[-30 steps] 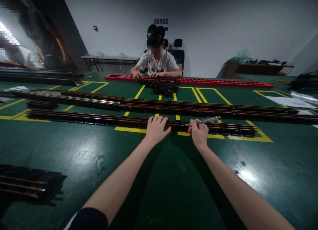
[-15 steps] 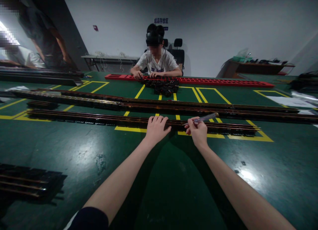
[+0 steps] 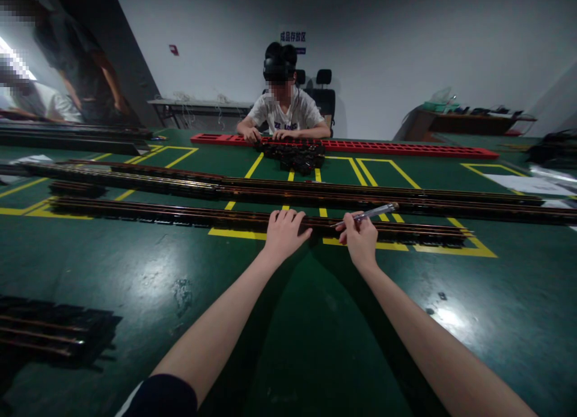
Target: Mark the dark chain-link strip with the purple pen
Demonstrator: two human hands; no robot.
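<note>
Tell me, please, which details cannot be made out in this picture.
Head view: part of the long black strip, covered by the left hand.
Head view: whether the tip of the thin tool in the right hand touches the strip; too small.
Head view: the left end of the near dark bundle, cut off by the left edge.

Copper-lined blk strip [image 3: 243, 219], grn tabletop [image 3: 311, 345], yel lines [image 3: 237, 234]

Straight beyond your fingers [image 3: 298, 216] you have a co-worker [image 3: 288, 113] seated behind a long red rack [image 3: 406, 148], a heap of black parts [image 3: 295, 157] at its near side; farther back show a black chair [image 3: 325, 100] and a wall sign [image 3: 293, 37]; well right of your fingers lie white papers [image 3: 511, 182], a brown desk [image 3: 464, 127] beyond
</note>
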